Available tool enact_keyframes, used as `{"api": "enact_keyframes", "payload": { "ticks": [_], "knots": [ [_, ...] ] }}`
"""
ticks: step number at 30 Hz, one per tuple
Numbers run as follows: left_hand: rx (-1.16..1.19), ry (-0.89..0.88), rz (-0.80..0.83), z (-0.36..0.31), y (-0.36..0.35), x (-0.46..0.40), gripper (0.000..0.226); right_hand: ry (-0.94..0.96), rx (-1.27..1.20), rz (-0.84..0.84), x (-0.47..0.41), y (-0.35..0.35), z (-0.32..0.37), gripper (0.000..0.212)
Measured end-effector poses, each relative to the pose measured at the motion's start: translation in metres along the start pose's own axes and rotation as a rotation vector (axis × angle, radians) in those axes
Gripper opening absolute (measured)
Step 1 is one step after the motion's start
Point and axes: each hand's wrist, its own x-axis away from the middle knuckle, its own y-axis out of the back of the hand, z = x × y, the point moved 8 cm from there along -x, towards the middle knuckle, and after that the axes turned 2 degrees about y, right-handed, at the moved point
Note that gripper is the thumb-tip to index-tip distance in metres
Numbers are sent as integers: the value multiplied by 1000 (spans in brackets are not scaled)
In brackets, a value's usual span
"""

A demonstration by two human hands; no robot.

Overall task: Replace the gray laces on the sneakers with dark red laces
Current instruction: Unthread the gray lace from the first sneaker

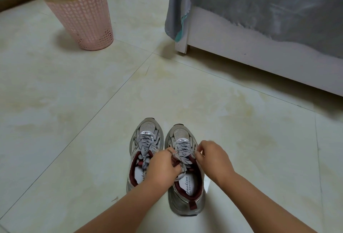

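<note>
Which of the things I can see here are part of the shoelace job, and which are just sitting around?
Part of the job: left sneaker, right sneaker, gray laces, left hand and right hand, both pinching the right sneaker's laces.

Just about: pink basket, gray cloth, white furniture, tiled floor.

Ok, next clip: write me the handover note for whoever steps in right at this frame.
Left hand pinches the gray lace of the right sneaker; right hand pinches the same lace on its far side.
Both sneakers stand side by side on the floor, toes away from the person.
Left sneaker is untouched, its gray lace tied.
Done: nothing removed yet.
Left: unlace both, thread in dark red laces; none are in view.
</note>
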Motion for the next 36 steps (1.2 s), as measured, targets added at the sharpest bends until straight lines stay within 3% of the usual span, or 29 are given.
{"api": "enact_keyframes", "payload": {
  "ticks": [2, 4, 6, 9, 10, 11, 14, 16, 18, 22, 23, 27, 28, 31, 36],
  "knots": [
    [-9, -2, 0, -2, 2, 0, 14, -316, -517, 220, 10, -27, -21, 25],
    [-19, 2, 11, -2, 2, 0, 14, -413, -791, 235, 12, -33, -24, 28],
    [-8, 10, 26, -1, 0, 1, 14, -318, -647, 155, 3, -21, -23, 20],
    [40, 22, 53, 2, -4, 1, 18, -94, 22, -6, -7, 6, -10, 11],
    [41, 26, 54, 2, -4, 1, 19, -53, 84, -50, -6, 10, -4, 12],
    [41, 29, 52, 3, -4, 0, 19, -68, 52, -43, -5, 7, -4, 12],
    [52, 43, 46, 5, -4, -1, 20, -370, -596, 148, 10, -18, -16, 24],
    [55, 41, 47, 6, -5, -1, 20, -444, -789, 233, 15, -30, -17, 36],
    [52, 29, 46, 6, -5, -1, 18, -434, -758, 135, 9, -25, -26, 39],
    [55, 12, 29, 6, -5, -1, 14, -346, -395, -136, -5, 4, -43, 18],
    [54, 10, 26, 6, -5, -1, 14, -330, -395, -123, -5, 4, -43, 17],
    [51, 5, 15, 6, -4, -1, 15, -424, -810, 246, 10, -32, -28, 23],
    [47, 7, 14, 6, -4, -2, 15, -436, -845, 268, 12, -35, -26, 25],
    [47, 14, 18, 6, -5, -2, 15, -439, -803, 173, 6, -34, -35, 33],
    [60, 5, 23, 7, -4, -1, 14, -409, -374, -89, -7, 2, -60, 29]
  ]
}}
